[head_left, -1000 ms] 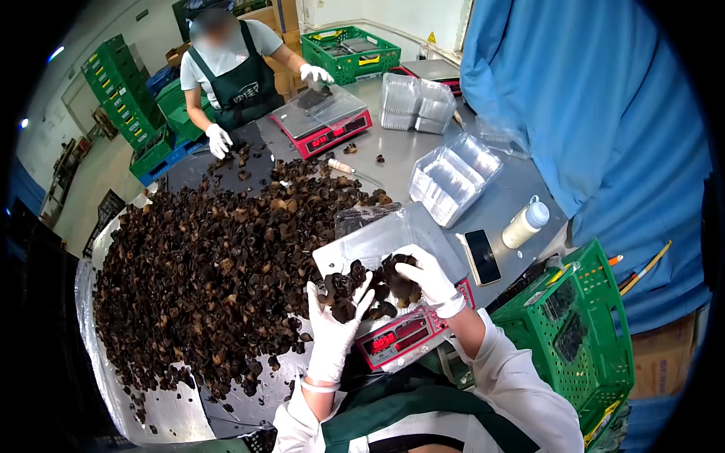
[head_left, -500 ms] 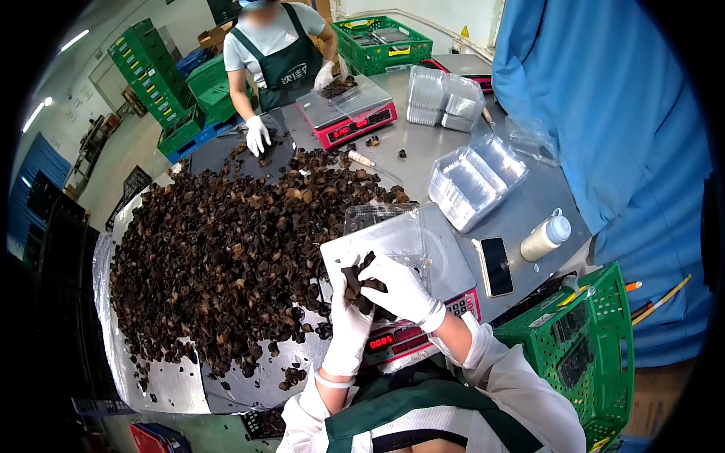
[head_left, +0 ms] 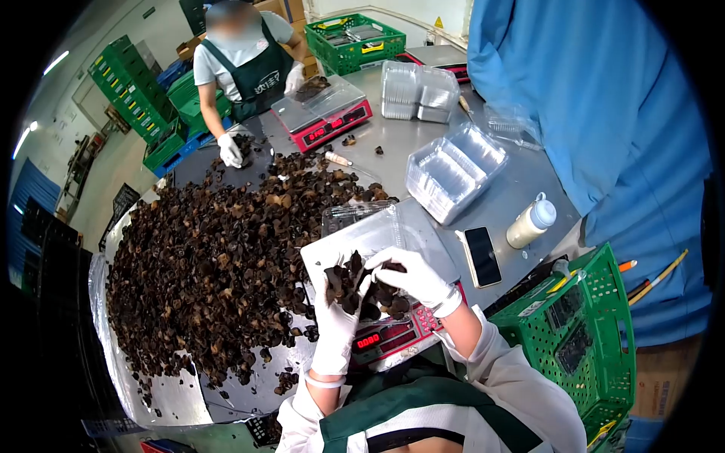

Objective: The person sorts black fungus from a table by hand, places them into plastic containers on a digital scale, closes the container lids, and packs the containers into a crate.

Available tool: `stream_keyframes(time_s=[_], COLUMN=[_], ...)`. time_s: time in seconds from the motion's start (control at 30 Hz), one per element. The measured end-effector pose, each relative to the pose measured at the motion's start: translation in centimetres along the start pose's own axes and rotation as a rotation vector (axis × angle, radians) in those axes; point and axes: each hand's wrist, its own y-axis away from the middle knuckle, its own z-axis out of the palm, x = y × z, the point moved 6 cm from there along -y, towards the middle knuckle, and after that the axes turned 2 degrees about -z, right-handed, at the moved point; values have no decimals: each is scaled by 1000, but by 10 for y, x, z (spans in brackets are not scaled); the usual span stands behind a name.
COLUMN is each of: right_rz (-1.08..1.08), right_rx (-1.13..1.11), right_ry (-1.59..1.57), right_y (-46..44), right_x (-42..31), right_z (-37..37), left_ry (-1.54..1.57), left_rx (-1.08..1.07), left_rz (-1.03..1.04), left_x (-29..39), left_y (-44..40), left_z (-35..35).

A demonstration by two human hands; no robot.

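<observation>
Both my hands wear white gloves and work above a red digital scale (head_left: 423,321) with a pale weighing plate (head_left: 325,253). My left hand (head_left: 336,328) is closed around a clump of dark wood ear mushrooms (head_left: 345,283). Beside it, my right hand (head_left: 411,279) has its fingers curled over more dark wood ear pieces (head_left: 389,302), lying over the front of the plate. A clear plastic container (head_left: 396,226), partly hidden by my hands, is on the plate. Left of the scale spreads a large heap of wood ear mushrooms (head_left: 219,264).
Stacked clear trays (head_left: 457,174), a phone (head_left: 482,257) and a bottle (head_left: 531,221) stand to the right. A green crate (head_left: 604,325) holds filled packs. Across the metal table, a co-worker (head_left: 249,68) in gloves stands by another red scale (head_left: 321,113).
My hands have moved slightly apart, and more mushroom pieces show between and below them. The red display reading has dropped slightly. The whole view has shifted a little.
</observation>
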Motion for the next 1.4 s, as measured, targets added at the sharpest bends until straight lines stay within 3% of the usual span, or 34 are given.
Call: stream_keyframes(time_s=[0.03, 0.1, 0.2, 0.27, 0.33, 0.37, 0.4, 0.47, 0.5, 0.53, 0.6, 0.63, 0.67, 0.77, 0.8, 0.87, 0.93, 1.0, 1.07, 1.1, 1.2, 1.27, 1.33, 1.4], right_rz=[84, -69, -122, -108, 0, 110, 183, 350, 320, 323, 263, 160, 167, 85, -124, -180, -255, -312, -371, -386, -365, -295, -284, -173], right_rx=[-71, -1, 60, 51, 30, 18, 13, 62, 51, 54, 178, 183, 176, 91, 80, 8, -57, -154, -215, -231, -270, -264, -265, -226], right_ry=[-165, 231, 407, 327, 71, -235, -348, -695, -742, -735, -540, -349, -350, 65, 237, 537, 765, 705, 601, 568, 442, 436, 473, 460], right_y=[3, 1, 3, 3, 1, 2, 5, 10, 11, 12, 12, 10, 11, 15, 16, 26, 32, 36, 41, 44, 43, 40, 34, 31], right_x=[3, -1, -3, 1, 13, 19, 22, 32, 29, 28, 24, 18, 17, -9, -22, -28, -47, -56, -53, -52, -49, -39, -38, -23], right_z=[8, 13, 21, 21, 15, 12, 8, 1, -1, -2, -9, -9, -5, 9, 17, 35, 60, 80, 94, 102, 121, 126, 136, 141], left_ry=[-4, -201, -392, -380, -156, -169, -108, -416, -842, -1259, -1485, -1437, -1316, -873, -670, -306, 42, 355, 414, 342, 222, 34, 205, -45], left_rx=[-3, 70, -163, -120, -43, 85, -34, -45, -60, -32, -49, -83, -42, -88, -32, 45, -139, -319, -223, -56, 61, 202, 54, 354], left_rz=[-7, 32, 107, 98, 18, 6, 43, 113, 223, 357, 582, 512, 443, 146, 55, -297, -227, -289, -294, -283, -301, -150, 15, 270], left_x=[-2, -5, -8, -11, -7, -2, 0, 6, 13, 21, 26, 24, 18, 3, -1, -14, -19, -24, -23, -25, -7, 29, 65, 114], left_y=[1, 3, -6, -5, 4, 7, 4, -3, -2, 1, 21, 25, 24, 24, 28, 37, 55, 65, 80, 90, 122, 151, 183, 242], left_z=[0, -7, -1, -11, 5, 6, 7, 1, 2, 11, 31, 30, 20, 15, 19, 25, 12, -15, -36, -52, -77, -101, -144, -208])
